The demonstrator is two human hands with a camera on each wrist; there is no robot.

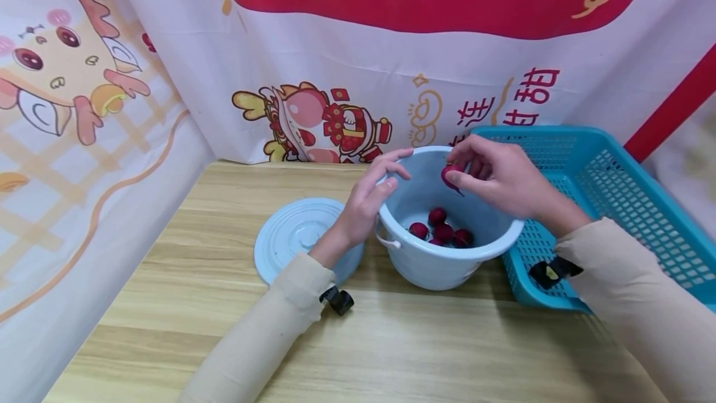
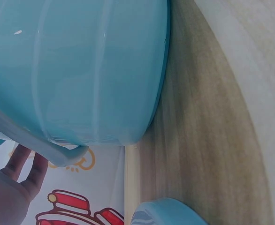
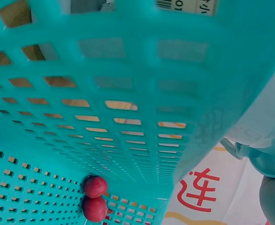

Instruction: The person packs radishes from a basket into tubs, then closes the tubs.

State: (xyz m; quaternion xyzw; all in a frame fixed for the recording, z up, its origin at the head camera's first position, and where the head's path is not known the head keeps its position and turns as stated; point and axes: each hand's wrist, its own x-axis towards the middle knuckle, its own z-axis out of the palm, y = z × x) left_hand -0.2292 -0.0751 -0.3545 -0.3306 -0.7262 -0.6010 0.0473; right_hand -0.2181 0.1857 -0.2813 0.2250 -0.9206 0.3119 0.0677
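Observation:
A light blue bucket (image 1: 431, 272) stands upright on the table with several red radishes (image 1: 443, 232) at its bottom. Over its mouth, my right hand (image 1: 506, 173) pinches one more radish (image 1: 450, 175), its thin root pointing down. At the left side of the rim rests my left hand (image 1: 369, 198), fingers loosely extended. The left wrist view shows these fingers (image 2: 36, 171) beside the bucket's pale handle (image 2: 53, 152). To the right stands a teal perforated basket (image 1: 643, 179); two radishes (image 3: 95, 209) lie inside it in the right wrist view.
A round light blue lid (image 1: 279, 238) lies on the wooden table (image 1: 391, 347), left of the bucket and partly under my left forearm. Behind the table hangs a printed white and red cloth (image 1: 335, 55). The basket's near wall stands under my right forearm.

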